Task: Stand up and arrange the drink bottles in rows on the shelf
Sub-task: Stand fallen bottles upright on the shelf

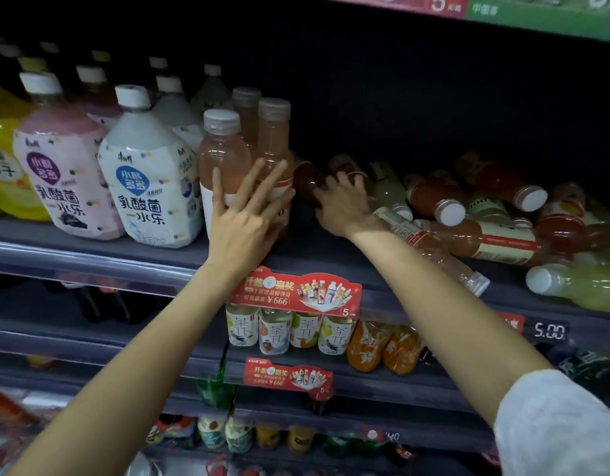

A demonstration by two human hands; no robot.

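Three pink drink bottles (224, 149) stand upright in a row on the dark shelf (90, 249), just right of the big white bottles. My left hand (245, 214) presses its straight, spread fingers against the front two of them. My right hand (341, 204) reaches deeper into the shelf and curls its fingers round a dark red bottle (307, 178) lying on its side. To the right, several red, pink and pale green bottles (485, 235) lie tumbled in a heap.
Large white, pink and yellow bottles (149, 180) fill the shelf's left part. A pale green bottle (578, 283) lies at the front edge on the right. A red promo tag (296, 292) hangs below, over tea bottles (289, 329) on the lower shelf.
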